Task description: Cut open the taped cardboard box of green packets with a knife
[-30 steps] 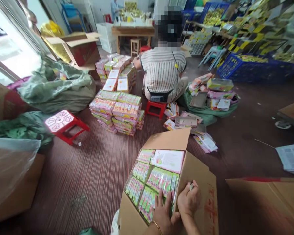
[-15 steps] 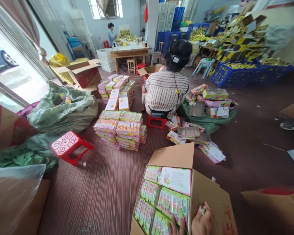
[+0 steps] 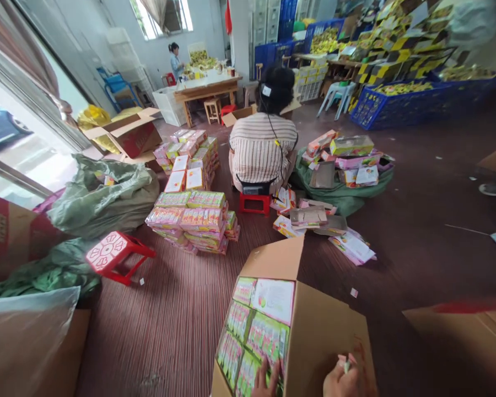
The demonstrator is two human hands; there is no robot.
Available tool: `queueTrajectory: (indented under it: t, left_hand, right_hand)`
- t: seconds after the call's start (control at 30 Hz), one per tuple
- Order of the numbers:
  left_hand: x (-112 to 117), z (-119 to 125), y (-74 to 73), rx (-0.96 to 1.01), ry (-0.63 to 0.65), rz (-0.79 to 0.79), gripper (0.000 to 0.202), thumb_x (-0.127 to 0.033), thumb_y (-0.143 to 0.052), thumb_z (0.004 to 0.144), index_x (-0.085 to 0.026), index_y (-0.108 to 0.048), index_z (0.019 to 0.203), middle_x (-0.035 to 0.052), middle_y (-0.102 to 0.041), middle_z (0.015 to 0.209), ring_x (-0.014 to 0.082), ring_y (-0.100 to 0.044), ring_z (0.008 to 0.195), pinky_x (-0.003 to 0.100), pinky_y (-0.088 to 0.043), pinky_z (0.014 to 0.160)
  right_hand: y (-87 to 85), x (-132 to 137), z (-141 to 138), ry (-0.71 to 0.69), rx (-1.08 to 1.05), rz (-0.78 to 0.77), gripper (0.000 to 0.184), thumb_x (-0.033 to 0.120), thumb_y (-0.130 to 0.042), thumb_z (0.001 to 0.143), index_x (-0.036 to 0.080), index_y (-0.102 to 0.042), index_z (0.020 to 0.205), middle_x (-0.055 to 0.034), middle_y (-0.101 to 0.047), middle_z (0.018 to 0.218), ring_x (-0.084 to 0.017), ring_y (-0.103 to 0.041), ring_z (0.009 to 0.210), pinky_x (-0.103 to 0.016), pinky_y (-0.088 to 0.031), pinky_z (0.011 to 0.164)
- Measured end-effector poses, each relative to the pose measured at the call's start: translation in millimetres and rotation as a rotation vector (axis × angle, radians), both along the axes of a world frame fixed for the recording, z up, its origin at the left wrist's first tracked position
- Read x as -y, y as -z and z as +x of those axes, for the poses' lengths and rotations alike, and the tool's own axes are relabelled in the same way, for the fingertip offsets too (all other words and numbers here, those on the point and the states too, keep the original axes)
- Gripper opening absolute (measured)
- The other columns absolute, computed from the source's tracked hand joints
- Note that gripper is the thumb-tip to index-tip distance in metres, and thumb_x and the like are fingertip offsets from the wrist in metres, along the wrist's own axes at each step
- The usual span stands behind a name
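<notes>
An open cardboard carton (image 3: 271,259) stands in front of me, filled with clear-wrapped packs (image 3: 267,337) in green and pink. One white-faced box (image 3: 274,300) lies at its far right corner. My left hand (image 3: 267,380) rests on the near packs with its fingers apart, holding nothing. Over the carton's folded-out right flap (image 3: 328,331), my right hand (image 3: 342,380) pinches a small pale marker pen (image 3: 346,364), mostly hidden by the fingers. Faint red writing (image 3: 361,353) shows on that flap beside the hand.
Stacked boxed packs (image 3: 190,220) stand ahead on the left, near a red stool (image 3: 116,251). A co-worker (image 3: 264,143) sits ahead, back turned. Flattened boxes (image 3: 351,248) and a green sack (image 3: 355,196) lie to the right. Another carton (image 3: 467,336) is at right.
The view has turned slightly, so the carton and my left hand appear farther left. My right hand stays at the flap, still pinching the pen. The co-worker's head and body have shifted.
</notes>
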State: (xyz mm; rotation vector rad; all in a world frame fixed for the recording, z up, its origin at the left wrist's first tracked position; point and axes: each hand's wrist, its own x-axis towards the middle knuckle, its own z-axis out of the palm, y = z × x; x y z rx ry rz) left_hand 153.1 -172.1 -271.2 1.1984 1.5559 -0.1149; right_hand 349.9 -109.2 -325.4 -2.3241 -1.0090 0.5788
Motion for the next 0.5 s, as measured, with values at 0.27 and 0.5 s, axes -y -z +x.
queueTrajectory:
  t: [0.27, 0.5]
  left_hand:
    - [-5.0, 20.9, -34.2, -0.017, -0.002, 0.052, 0.085, -0.038, -0.06, 0.084, -0.018, -0.023, 0.158, 0.0144, -0.01, 0.166, 0.0283, -0.01, 0.153, 0.04, -0.016, 0.125]
    - [-23.9, -55.3, 33.1, 0.134, -0.128, 0.252, 0.057, -0.047, -0.035, 0.097, -0.027, -0.044, 0.15, 0.01, -0.048, 0.146, 0.0255, -0.047, 0.134, 0.043, -0.036, 0.116]
  right_hand:
    - [-1.2, 11.8, 47.5, 0.192, 0.046, -0.441, 0.049, 0.039, -0.028, 0.093, 0.008, -0.058, 0.115, -0.0282, -0.065, 0.108, -0.039, -0.063, 0.101, -0.044, -0.045, 0.078]
    - [52.2, 26.3, 105.1, 0.225, 0.173, -0.357, 0.046, 0.041, -0.034, 0.097, 0.011, -0.058, 0.122, -0.0233, -0.065, 0.105, -0.034, -0.062, 0.092, -0.044, -0.046, 0.071]
